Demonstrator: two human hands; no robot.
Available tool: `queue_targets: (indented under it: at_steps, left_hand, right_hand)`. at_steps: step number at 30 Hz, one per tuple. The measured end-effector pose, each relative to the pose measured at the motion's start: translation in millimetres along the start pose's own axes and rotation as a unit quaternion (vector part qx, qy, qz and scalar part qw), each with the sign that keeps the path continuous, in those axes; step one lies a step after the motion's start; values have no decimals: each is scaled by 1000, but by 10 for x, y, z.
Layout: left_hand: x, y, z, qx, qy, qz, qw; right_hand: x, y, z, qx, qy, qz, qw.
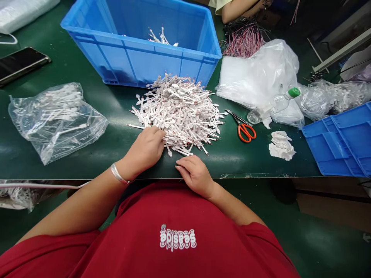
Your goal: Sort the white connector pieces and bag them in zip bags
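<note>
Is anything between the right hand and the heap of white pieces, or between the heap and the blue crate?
Nothing visible does. The right hand rests just short of the heap of white pieces, with nothing lying between them. The heap lies against the front wall of the blue plastic crate, with nothing between them either.

"What is the left hand (pixel 143 150) touching?"

"It rests on the near edge of a heap of small white parts (pixel 179 112), fingers curled over them."

"And the right hand (pixel 195 174)?"

"It lies on the green surface (pixel 116 164), just beside the heap."

"What else is near?"

"Beyond the heap stands a blue plastic crate (pixel 139 50). A clear plastic bag (pixel 55 123) of similar parts lies left of the left hand, and orange-handled scissors (pixel 245 132) lie right of the right hand."
</note>
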State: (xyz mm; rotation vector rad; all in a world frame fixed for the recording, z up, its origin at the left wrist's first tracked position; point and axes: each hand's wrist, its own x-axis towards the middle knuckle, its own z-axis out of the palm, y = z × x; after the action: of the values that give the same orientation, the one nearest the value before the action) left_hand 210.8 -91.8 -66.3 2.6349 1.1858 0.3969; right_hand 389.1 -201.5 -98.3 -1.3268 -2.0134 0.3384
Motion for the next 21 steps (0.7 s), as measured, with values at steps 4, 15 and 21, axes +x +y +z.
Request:
queue_targets:
  at_steps: [4,15,21]
  left_hand:
    - [-25,-59,-123,-135,-49,-83,986]
    - [75,-161,-114,-493,-102,-185,844]
    - [86,-133,-184,-541,-95,-238,801]
  right_hand:
    - [86,-16,-55,-43,24,23,999]
    - [822,74,-133,-153,-12,10,988]
    - [1021,89,-153,-180,-104,8,978]
